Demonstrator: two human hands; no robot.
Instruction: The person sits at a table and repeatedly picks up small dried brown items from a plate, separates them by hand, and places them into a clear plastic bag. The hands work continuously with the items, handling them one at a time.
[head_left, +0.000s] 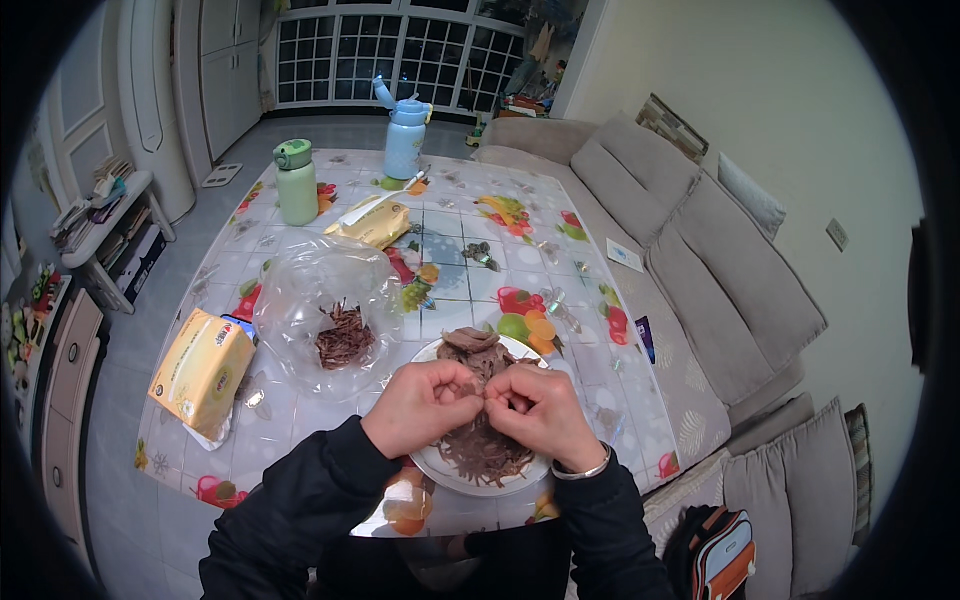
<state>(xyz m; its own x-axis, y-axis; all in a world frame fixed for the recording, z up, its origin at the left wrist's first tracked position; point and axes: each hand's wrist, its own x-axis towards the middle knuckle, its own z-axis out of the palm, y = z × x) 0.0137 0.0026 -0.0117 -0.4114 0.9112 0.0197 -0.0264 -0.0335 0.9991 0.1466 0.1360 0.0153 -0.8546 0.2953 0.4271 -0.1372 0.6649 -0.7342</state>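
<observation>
Over a white plate (517, 487) my left hand (427, 405) and my right hand (540, 409) meet, thumbs and fingertips pinched together. Between the fingertips is a small piece of brown cooked meat, mostly hidden by the fingers. Larger chunks of meat (471, 342) lie at the plate's far side, and thin shreds of meat (487, 454) cover its near side beneath my hands. To the left of the plate, a clear plastic bag (289, 300) lies spread with its mouth apart, holding a heap of dark meat shreds (345, 337).
A tissue pack (202, 371) lies at the table's left edge, another tissue pack (375, 223) beyond the bag. A green bottle (297, 184) and a blue bottle (406, 139) with its lid up stand farther back. A grey sofa (720, 285) runs along the right side; a backpack (724, 555) leans there.
</observation>
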